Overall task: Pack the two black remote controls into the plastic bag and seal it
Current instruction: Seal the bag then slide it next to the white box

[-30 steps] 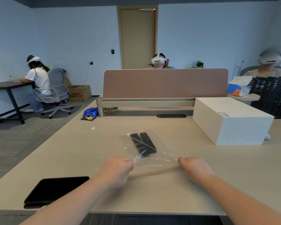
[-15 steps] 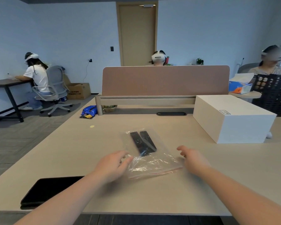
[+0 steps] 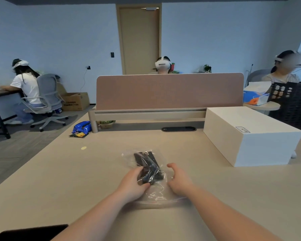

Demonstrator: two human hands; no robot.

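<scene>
The two black remote controls (image 3: 147, 165) lie side by side inside the clear plastic bag (image 3: 156, 192), their near ends under the left grip and their far ends pointing away from it; the bag rests flat on the table (image 3: 76, 180), its mouth strip with a thin red line on the near side of both grips. The film is crumpled and glossy over the remotes, slack toward the mouth. Whether the strip is pressed closed along its whole length cannot be told; that edge is blurred. The left hand (image 3: 134, 184) is clamped on the remotes through the film, fingers over, thumb beneath. The right hand (image 3: 179, 183) is released, fingers curled, resting at the bag's right edge without pinching it. Risk, as judged: trapped air or a crease in the slack film could leave the closure partly unseated, and lifting by the remotes alone could let them slide toward an unsealed mouth.
</scene>
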